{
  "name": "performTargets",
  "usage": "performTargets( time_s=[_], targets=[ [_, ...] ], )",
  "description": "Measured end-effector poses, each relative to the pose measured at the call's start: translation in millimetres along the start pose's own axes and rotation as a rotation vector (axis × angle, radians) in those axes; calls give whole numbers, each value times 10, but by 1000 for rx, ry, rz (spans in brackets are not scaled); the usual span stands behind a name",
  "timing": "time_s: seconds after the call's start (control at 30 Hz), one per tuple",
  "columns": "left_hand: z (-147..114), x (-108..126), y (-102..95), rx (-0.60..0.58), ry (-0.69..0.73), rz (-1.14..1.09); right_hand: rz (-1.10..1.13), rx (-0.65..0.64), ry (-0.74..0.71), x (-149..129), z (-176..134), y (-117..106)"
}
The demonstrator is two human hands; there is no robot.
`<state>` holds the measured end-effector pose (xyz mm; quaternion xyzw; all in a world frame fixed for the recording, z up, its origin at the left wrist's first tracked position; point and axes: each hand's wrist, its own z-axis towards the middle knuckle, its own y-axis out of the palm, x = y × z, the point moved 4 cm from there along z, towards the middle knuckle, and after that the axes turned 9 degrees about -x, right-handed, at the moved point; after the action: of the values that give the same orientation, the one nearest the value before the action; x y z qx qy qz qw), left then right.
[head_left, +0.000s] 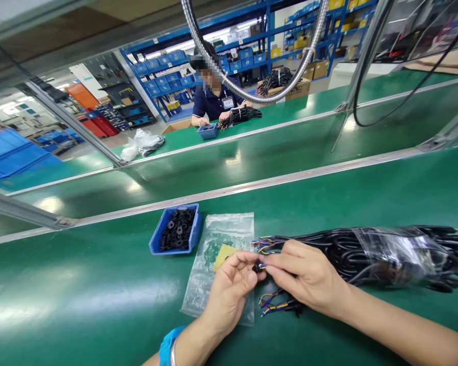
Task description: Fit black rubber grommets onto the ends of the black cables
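Note:
My left hand pinches a small black plastic part between thumb and fingers. Close against it, my right hand grips the end of a cable whose thin coloured wires meet the black part; whether they pass through it I cannot tell. Beneath my right hand runs a bundle of black cables, wrapped in clear film, with blue, yellow and brown wire ends pointing left. More bare wire ends lie below my hands. Under my left hand is a clear plastic bag with a yellow label.
Left of the bag stands a blue bin of small black parts. A metal rail crosses the green bench behind it. Across the bench a person handles cables beside another blue bin. A flexible metal conduit hangs overhead.

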<state>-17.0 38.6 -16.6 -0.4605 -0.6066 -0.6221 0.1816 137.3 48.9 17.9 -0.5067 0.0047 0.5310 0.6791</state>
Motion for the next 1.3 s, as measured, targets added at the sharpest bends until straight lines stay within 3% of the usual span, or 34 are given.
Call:
performTargets(
  time_s=[0.17, 0.37, 0.6, 0.7, 1.07, 1.3],
  targets=[
    [-2, -67, -73, 28, 3, 95, -161, -16, -51, -26, -39, 21],
    [25, -119, -91, 34, -1, 119, -140, -1, -71, -13, -49, 22],
    [62, -130, -54, 95, -26, 53, -241, -239, 150, 102, -196, -62],
    [74, -200, -36, 106, -85, 70, -281, -285, 153, 129, -248, -67],
    [180, -241, 114, 197, -169, 4, -245, -124, 81, 105, -271, -57],
    [221, -417, 145, 167, 9, 102, -209, -16, -97, 256, -291, -10]
  ],
)
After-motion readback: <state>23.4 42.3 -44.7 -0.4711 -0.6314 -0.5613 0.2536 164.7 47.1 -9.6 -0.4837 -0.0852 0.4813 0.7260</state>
